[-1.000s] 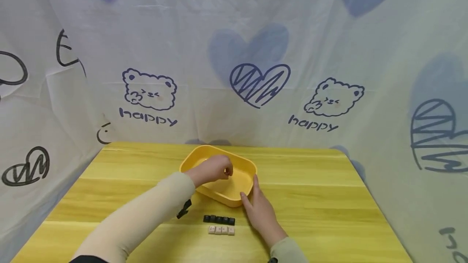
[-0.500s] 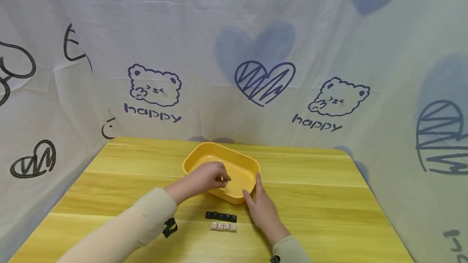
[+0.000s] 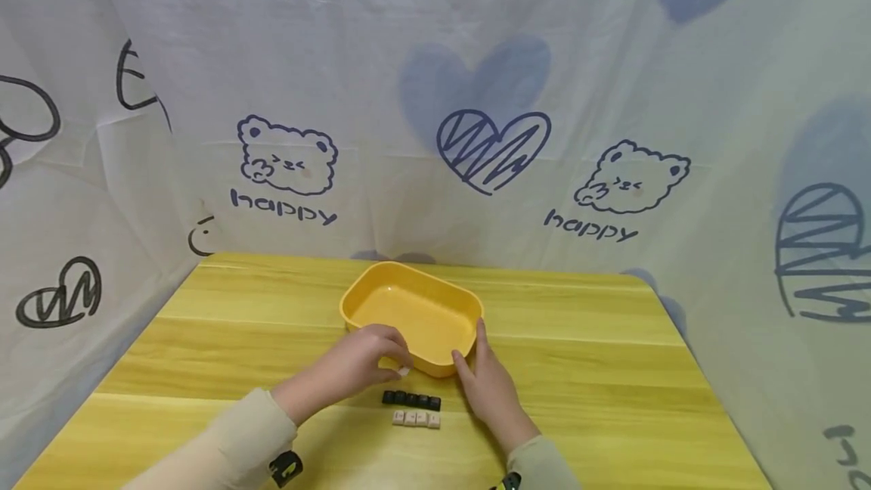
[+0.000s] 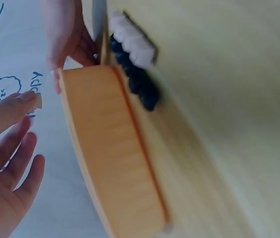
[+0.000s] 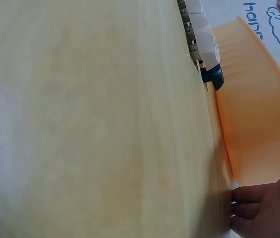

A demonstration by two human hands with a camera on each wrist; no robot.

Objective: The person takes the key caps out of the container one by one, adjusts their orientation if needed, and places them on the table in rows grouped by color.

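A yellow plastic tray (image 3: 381, 301) stands mid-table. My left hand (image 3: 400, 367) hovers just before its near wall and pinches a small white keycap (image 3: 404, 372) at its fingertips; the left wrist view shows that keycap (image 4: 37, 100) beside the tray's wall (image 4: 115, 153). Just below lie a row of black keycaps (image 3: 411, 401) and a row of white keycaps (image 3: 415, 420). My right hand (image 3: 469, 350) lies flat on the table, straight fingers touching the tray's near right corner; its fingers (image 5: 256, 208) show by the tray (image 5: 251, 124) in the right wrist view.
The yellow wooden table (image 3: 599, 369) is walled on three sides by a white printed cloth (image 3: 435, 134). Bare tabletop stretches left and right of the tray. The tray looks empty inside from the head view.
My left hand has drawn back out of the tray toward me and lowered to the table in front of it, still pinching a keycap. The right hand has stayed put.
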